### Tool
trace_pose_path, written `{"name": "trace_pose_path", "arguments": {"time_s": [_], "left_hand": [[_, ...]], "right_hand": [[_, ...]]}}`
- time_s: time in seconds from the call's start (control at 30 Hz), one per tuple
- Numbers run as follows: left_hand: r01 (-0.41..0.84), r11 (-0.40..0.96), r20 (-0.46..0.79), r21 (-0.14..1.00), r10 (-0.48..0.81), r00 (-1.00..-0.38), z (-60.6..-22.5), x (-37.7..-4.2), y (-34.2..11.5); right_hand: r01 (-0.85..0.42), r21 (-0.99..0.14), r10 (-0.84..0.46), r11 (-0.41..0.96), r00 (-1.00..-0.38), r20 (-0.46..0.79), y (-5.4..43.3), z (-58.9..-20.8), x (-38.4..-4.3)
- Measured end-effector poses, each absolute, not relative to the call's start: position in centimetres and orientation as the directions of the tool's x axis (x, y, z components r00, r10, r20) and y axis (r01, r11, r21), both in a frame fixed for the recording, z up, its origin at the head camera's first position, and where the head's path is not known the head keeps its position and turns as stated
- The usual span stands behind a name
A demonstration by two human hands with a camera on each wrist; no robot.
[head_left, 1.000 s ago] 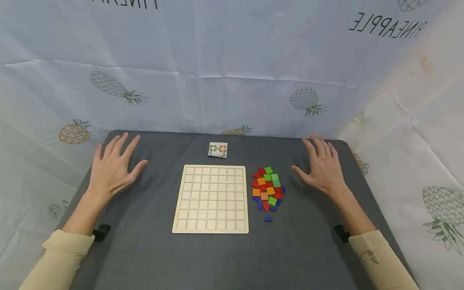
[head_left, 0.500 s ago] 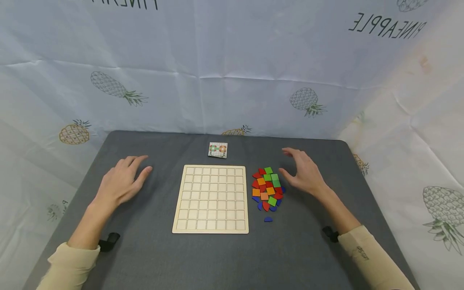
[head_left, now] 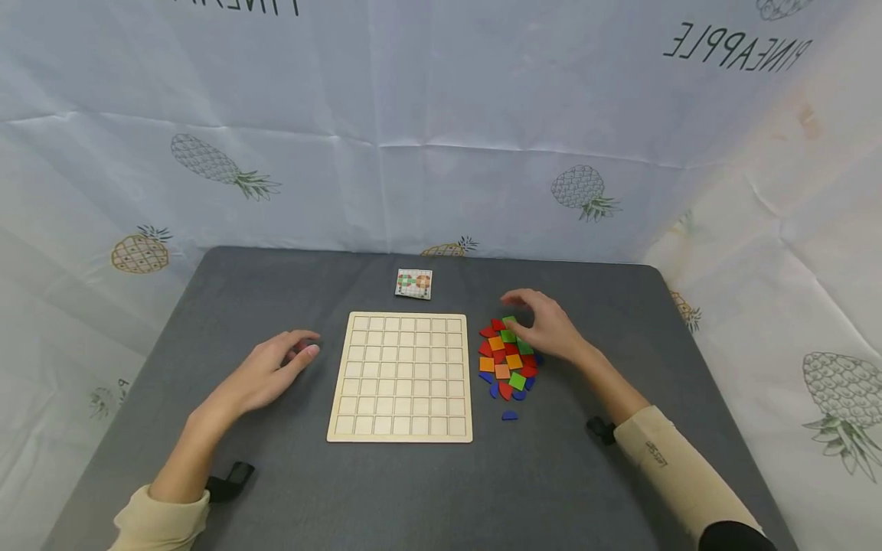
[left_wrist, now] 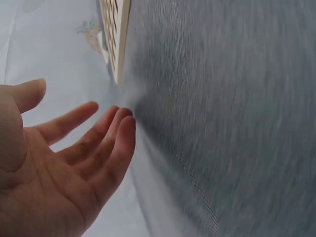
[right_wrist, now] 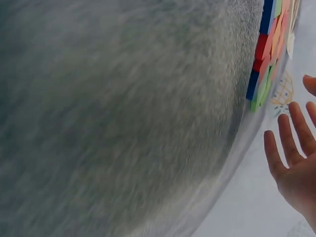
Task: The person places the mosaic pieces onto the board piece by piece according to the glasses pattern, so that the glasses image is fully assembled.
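Since the earlier head frames, both hands moved inward and down the frame: we see the left hand (head_left: 272, 373) come in from the left toward the board (head_left: 400, 375), and the right hand (head_left: 551, 325) swing left to the pile of coloured pieces (head_left: 514, 361). Board, pile and card (head_left: 413, 284) haven't shifted.

Left hand: left of centre, fingertips near the board's left edge, apart from it. Fingers loosely bent, thumb spread off them, nothing held.

Right hand: right of centre, thumb tip overlapping the green tiles at the pile's top in the head view; we can't tell contact from there. Right wrist view gives us relaxed, spread fingers, nothing in them.

Board sits lower middle, square grid, bare wood. Pile is just right of it: red, orange, green, blue; one blue half-round (head_left: 509, 415) lies below the rest. Card is mid-frame above the board, on the grey table (head_left: 386, 490). Pineapple-print cloth (head_left: 441, 99) fills the upper frame.
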State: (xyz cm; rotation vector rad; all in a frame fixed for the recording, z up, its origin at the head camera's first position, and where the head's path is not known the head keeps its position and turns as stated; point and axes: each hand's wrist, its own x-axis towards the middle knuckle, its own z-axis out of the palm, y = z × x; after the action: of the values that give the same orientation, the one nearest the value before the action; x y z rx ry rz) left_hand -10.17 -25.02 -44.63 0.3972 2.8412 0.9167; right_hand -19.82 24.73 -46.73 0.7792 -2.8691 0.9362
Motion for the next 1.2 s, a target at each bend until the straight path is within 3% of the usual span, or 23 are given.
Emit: {"name": "trace_pose_path", "arguments": {"time_s": [0.2,0.6,0.87,1.2], "left_hand": [[0.153,0.714,-0.114,0.684,0.312,-0.943,-45.0,-9.4,-24.2],[0.001,0.514,-0.218,0.858,0.366,-0.905,-45.9,-9.2,-22.5],[-0.100,0.440,-0.276,0.892,0.356,-0.893,-45.8,-10.1,-21.9],[-0.114,0.455,-0.277,0.883,0.310,-0.910,-46.3,-11.2,-21.5]], "right_hand": [[-0.425,-0.602,-0.474,0.676,-0.876,0.087,23.9,-47.3,-20.8],[-0.376,-0.602,-0.477,0.705,-0.879,-0.009,23.9,-48.3,-21.9],[-0.389,-0.618,-0.506,0.683,-0.862,-0.017,24.4,-48.3,-22.0],[-0.407,-0.618,-0.518,0.673,-0.855,-0.001,24.5,-48.5,-22.2]]}}
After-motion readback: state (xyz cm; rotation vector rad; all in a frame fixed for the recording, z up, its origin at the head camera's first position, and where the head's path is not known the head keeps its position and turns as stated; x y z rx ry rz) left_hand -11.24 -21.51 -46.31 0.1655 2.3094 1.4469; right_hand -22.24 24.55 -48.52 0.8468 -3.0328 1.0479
